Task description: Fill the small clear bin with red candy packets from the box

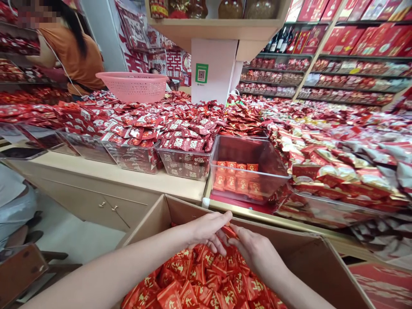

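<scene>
My left hand point(207, 229) and my right hand point(255, 246) meet above an open cardboard box point(346, 274), fingertips close together. Between them is a small red packet point(229, 232), pinched by the fingers of both hands and partly covered by them. Below lies a heap of red packets with gold characters point(193, 274), filling the bottom of the box. Just beyond the box, a clear plastic bin point(251, 146) holds upright rows of similar red packets point(242, 183) on its floor, with bare space around them.
Bins of dark red packets point(186, 141) line the counter point(128, 171) to the left. White and red packets point(347, 171) are heaped on the right. A pink basket point(135, 88) sits behind. A person in orange point(71, 47) stands at the back left; a pillar point(214, 68) rises centrally.
</scene>
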### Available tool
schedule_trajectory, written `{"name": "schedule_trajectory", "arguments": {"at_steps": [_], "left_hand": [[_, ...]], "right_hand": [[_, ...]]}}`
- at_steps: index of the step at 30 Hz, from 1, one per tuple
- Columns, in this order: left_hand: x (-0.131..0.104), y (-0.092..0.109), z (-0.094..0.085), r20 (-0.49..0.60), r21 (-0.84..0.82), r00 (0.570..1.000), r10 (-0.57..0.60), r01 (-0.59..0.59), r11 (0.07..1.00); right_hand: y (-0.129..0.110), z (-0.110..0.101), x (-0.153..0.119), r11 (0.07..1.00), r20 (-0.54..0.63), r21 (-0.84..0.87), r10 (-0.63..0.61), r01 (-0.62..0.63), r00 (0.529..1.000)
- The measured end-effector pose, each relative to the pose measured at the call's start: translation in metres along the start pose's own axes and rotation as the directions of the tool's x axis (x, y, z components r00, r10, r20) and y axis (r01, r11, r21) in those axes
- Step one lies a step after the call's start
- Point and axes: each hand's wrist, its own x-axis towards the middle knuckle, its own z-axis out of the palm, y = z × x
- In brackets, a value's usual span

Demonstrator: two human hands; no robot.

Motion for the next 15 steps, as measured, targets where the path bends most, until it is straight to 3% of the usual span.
{"name": "schedule_trajectory", "arguments": {"at_steps": [2,4,8,11,15], "left_hand": [[0.0,-0.001,0.003,-0.084,-0.001,0.996,0.034,-0.035,0.999],[0.0,-0.001,0.003,-0.156,0.047,0.984,0.088,-0.081,0.996],[0.0,-0.002,-0.003,-0.155,0.075,0.972,0.176,-0.166,0.983],[0.003,-0.004,-0.007,-0.138,0.069,0.95,0.279,-0.272,0.96],[0.006,-0.006,-0.009,-0.159,0.063,0.93,0.331,-0.325,0.943]], "right_hand": [[-0.003,0.0,-0.001,0.997,0.034,0.076,-0.02,0.017,0.999],[-0.004,-0.001,0.0,0.956,0.056,0.293,0.003,-0.02,0.998],[0.0,-0.003,0.004,0.676,0.085,0.72,0.14,-0.158,0.987],[0.004,-0.002,0.005,0.541,0.184,0.797,0.206,-0.269,0.961],[0.001,-0.004,0.005,0.473,0.234,0.801,0.315,-0.366,0.92]]}}
